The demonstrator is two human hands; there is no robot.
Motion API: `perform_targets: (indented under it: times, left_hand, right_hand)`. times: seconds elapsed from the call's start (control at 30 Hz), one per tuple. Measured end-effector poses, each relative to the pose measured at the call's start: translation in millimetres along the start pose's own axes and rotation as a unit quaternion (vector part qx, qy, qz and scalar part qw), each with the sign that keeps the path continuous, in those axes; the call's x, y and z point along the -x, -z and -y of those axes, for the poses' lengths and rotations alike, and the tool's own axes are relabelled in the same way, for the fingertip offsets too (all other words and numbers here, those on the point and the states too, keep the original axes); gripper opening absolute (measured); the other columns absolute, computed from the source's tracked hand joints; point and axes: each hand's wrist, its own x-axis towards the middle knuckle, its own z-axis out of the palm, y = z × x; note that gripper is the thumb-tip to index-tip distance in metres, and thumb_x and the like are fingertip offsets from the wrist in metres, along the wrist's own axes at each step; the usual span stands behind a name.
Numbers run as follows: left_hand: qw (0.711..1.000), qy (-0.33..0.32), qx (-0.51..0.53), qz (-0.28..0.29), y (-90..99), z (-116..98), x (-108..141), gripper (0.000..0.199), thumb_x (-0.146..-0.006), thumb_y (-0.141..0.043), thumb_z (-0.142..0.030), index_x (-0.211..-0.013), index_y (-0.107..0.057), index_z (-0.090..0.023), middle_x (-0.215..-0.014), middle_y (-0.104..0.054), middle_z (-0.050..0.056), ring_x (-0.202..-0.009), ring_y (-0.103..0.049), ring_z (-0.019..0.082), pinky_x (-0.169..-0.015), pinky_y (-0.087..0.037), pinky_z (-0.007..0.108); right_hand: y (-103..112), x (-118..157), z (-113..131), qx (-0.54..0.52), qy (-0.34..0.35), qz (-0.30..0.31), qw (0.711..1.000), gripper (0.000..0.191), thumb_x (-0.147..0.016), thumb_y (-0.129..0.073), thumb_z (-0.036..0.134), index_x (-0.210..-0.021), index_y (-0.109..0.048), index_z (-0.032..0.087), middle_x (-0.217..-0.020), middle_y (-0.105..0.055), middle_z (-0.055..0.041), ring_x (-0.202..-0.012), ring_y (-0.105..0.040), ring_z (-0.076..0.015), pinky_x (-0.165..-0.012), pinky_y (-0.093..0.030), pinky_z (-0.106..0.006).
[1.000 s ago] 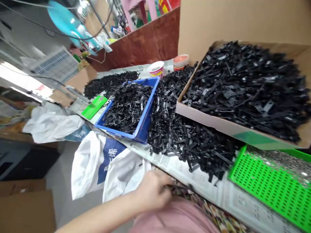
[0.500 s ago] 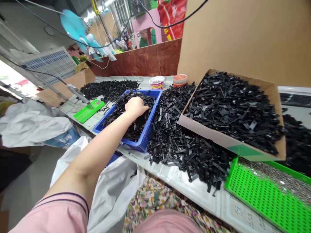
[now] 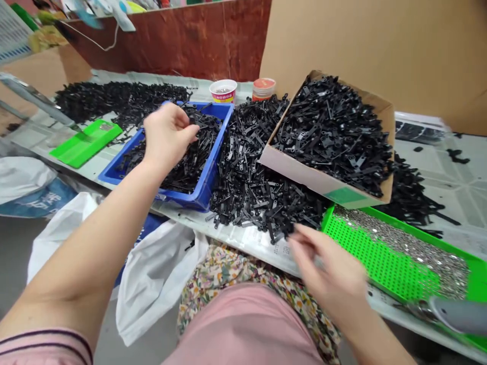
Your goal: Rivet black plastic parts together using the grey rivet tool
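My left hand [image 3: 167, 133] is over the blue plastic bin [image 3: 210, 187], its fingers curled and thumb drawn in; whatever they hold is hidden. Small flat black strips with holes [image 3: 205, 133] fill the bin. My right hand [image 3: 331, 268], smeared by motion, is at the front edge of a loose pile of similar black parts [image 3: 247, 177]. Its thumb and fingertips close round a small dark part [image 3: 289, 230], whose shape is blurred. Right of that hand lies a green perforated tray [image 3: 375, 258] with many small shiny metal pieces [image 3: 418, 248].
A cardboard box [image 3: 300, 175] heaped with black parts stands on the pile. At the back are a paper cup [image 3: 223, 92] and a red-lidded jar [image 3: 264, 89]. A grey-handled tool [image 3: 456, 313] juts in at lower right. A green tray [image 3: 87, 143] lies at left, white sacks [image 3: 160, 279] below.
My left hand has risen from among the parts in the blue bin and drawn back. My right hand has come into view by the pile. The view has tilted down and turned right.
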Motion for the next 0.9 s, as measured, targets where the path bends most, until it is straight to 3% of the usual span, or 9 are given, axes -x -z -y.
perform_targets:
  times: [0.07, 0.1, 0.13, 0.23, 0.37, 0.53, 0.6, 0.7, 0.9]
  left_hand:
    - [0.995, -0.035, 0.074, -0.051, 13.8, -22, 27, 0.045, -0.089, -0.015, -0.020, -0.114, -0.046, 0.003, -0.082, -0.060, 0.000, -0.075, -0.058, 0.002, -0.074, -0.038, 0.031]
    - [0.990, -0.049, 0.119, -0.060, 18.5, -31, 45, 0.037, -0.087, -0.039, -0.023, -0.119, -0.047, -0.006, -0.088, -0.063, 0.000, -0.074, -0.060, 0.005, -0.073, -0.042, 0.027]
    - [0.987, -0.053, 0.149, -0.039, 20.4, -37, 67, 0.040, -0.079, -0.057, -0.024, -0.117, -0.052, -0.014, -0.092, -0.065, 0.001, -0.070, -0.060, 0.007, -0.068, -0.046, 0.023]
    - [0.976, -0.126, 0.150, 0.099, 4.7, -33, 137, 0.011, -0.075, -0.064, -0.019, -0.086, -0.066, -0.019, -0.080, -0.067, 0.002, -0.068, -0.061, 0.011, -0.064, -0.049, 0.022]
    - [0.958, -0.146, 0.071, 0.237, -37.1, -2, 201, 0.013, -0.083, -0.054, -0.016, -0.078, -0.066, -0.016, -0.068, -0.063, 0.005, -0.064, -0.059, 0.014, -0.060, -0.046, 0.025]
    - [0.936, 0.059, 0.196, 0.285, -51.1, -16, 206, 0.023, -0.083, -0.050, -0.019, -0.100, -0.066, -0.018, -0.086, -0.063, 0.007, -0.080, -0.058, 0.017, -0.070, -0.045, 0.028]
    - [0.863, 0.230, 0.333, 0.303, -51.0, -36, 199, 0.017, -0.081, -0.053, -0.021, -0.090, -0.067, -0.016, -0.078, -0.062, 0.004, -0.070, -0.056, 0.014, -0.062, -0.043, 0.024]
    - [0.724, 0.410, 0.477, 0.284, -54.1, -64, 194, 0.008, -0.075, -0.057, -0.019, -0.074, -0.063, -0.014, -0.062, -0.057, 0.000, -0.053, -0.046, 0.008, -0.050, -0.036, 0.019]
    - [0.668, 0.447, 0.532, 0.268, -58.0, -86, 195, 0.015, -0.072, -0.058, -0.015, -0.057, -0.056, -0.013, -0.052, -0.052, -0.003, -0.048, -0.041, 0.005, -0.047, -0.033, 0.016]
  right_hand:
    - [-41, -29, -4, 0.135, -0.016, 0.166, 0.977, 0.019, -0.089, -0.048, 0.020, -0.106, -0.055, 0.014, -0.093, -0.065, -0.0107, -0.084, -0.063, -0.0203, -0.075, -0.051, -0.031]
    - [-60, -43, -5, 0.201, -0.050, 0.258, 0.944, 0.018, -0.090, -0.044, 0.020, -0.105, -0.054, 0.016, -0.096, -0.064, -0.0112, -0.087, -0.063, -0.0218, -0.073, -0.051, -0.032]
    - [-76, -56, -6, 0.217, -0.063, 0.290, 0.930, 0.016, -0.088, -0.048, 0.019, -0.101, -0.055, 0.016, -0.092, -0.065, -0.0119, -0.083, -0.064, -0.0236, -0.069, -0.051, -0.032]
    - [-98, -84, -11, 0.225, -0.078, 0.337, 0.911, 0.018, -0.080, -0.056, 0.014, -0.099, -0.054, 0.014, -0.080, -0.066, -0.0115, -0.073, -0.065, -0.0254, -0.063, -0.050, -0.031]
    - [-77, -98, -24, 0.198, -0.079, 0.363, 0.907, 0.033, -0.075, -0.060, 0.012, -0.108, -0.054, 0.014, -0.076, -0.067, -0.0100, -0.075, -0.066, -0.0254, -0.068, -0.051, -0.033]
    - [-38, -74, -25, -0.080, -0.167, 0.199, 0.962, 0.022, -0.084, -0.055, 0.017, -0.105, -0.060, 0.018, -0.086, -0.066, -0.0032, -0.072, -0.065, -0.0139, -0.069, -0.053, -0.025]
    - [-35, -50, -20, -0.210, -0.197, 0.112, 0.951, 0.010, -0.081, -0.063, 0.021, -0.089, -0.066, 0.017, -0.085, -0.065, -0.0038, -0.074, -0.065, -0.0146, -0.065, -0.053, -0.025]
    - [-40, -15, -14, -0.229, -0.164, 0.028, 0.959, 0.010, -0.079, -0.064, 0.012, -0.084, -0.069, 0.019, -0.084, -0.065, -0.0030, -0.078, -0.063, -0.0131, -0.068, -0.052, -0.025]
    - [-40, 10, -13, -0.160, -0.094, -0.007, 0.983, 0.025, -0.079, -0.061, 0.002, -0.095, -0.068, 0.020, -0.091, -0.064, -0.0049, -0.084, -0.061, -0.0131, -0.073, -0.051, -0.027]
